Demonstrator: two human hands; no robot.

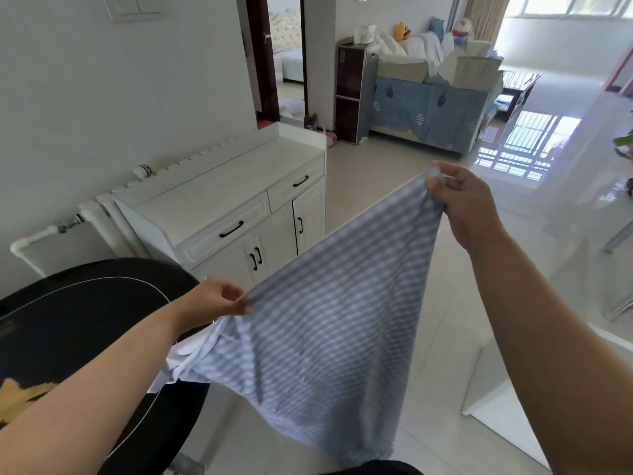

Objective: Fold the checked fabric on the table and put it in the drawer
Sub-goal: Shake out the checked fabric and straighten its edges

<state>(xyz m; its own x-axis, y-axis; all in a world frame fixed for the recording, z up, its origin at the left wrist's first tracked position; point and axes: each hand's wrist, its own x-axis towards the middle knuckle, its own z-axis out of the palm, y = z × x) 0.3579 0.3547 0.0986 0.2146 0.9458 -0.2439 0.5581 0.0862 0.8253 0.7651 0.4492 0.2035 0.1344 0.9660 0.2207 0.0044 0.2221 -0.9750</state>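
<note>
The blue-and-white checked fabric (318,344) hangs spread in the air in front of me, its lower part drooping toward the floor. My left hand (219,299) pinches one top corner, just past the edge of the black round table (68,323). My right hand (466,204) grips the other top corner, held higher and farther right. A white underside of the cloth shows near my left wrist. The white cabinet (212,204) stands by the wall beyond the table, with its two drawers (229,229) closed.
A white radiator (102,207) runs along the wall behind the cabinet. Tiled floor stretches ahead to a covered sofa (428,111) and a dark narrow stand (352,94). A white table edge (507,399) is at my right.
</note>
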